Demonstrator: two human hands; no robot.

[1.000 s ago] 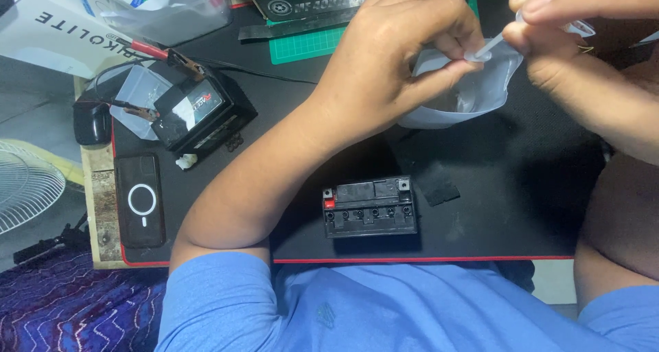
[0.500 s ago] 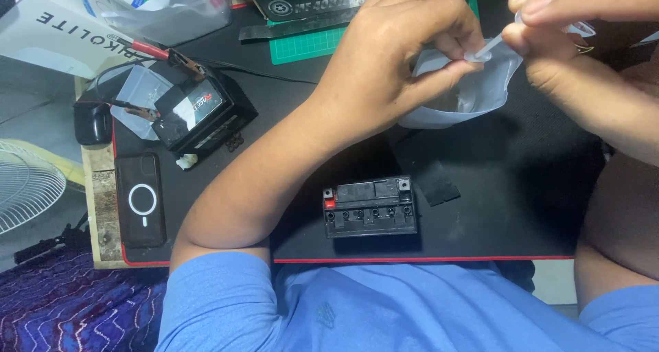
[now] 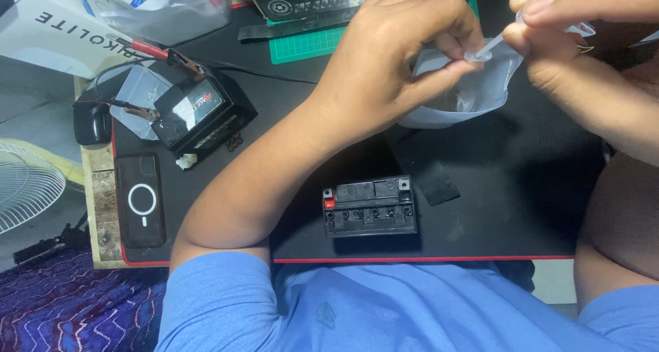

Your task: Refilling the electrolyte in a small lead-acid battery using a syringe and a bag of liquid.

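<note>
My left hand [image 3: 398, 57] grips the upper edge of a clear, soft plastic container [image 3: 460, 91] raised above the black mat. My right hand [image 3: 583, 43] pinches a thin clear tube or strip at the container's top, fingertips of both hands nearly touching. A small black battery [image 3: 371, 206] with a red terminal and a row of several open ports lies on the mat [image 3: 522, 187] below my left forearm. A small black flat piece [image 3: 436, 186] lies just right of the battery.
A second black battery [image 3: 199, 111] with clip leads attached sits at the left. A black phone [image 3: 141, 201] lies at the mat's left edge. A green cutting mat [image 3: 309, 43], a white box [image 3: 62, 29], a clear bag [image 3: 165, 8] and a fan [image 3: 24, 184] lie around.
Both hands shifted very slightly while working at the top of the clear container; nothing else moved.
</note>
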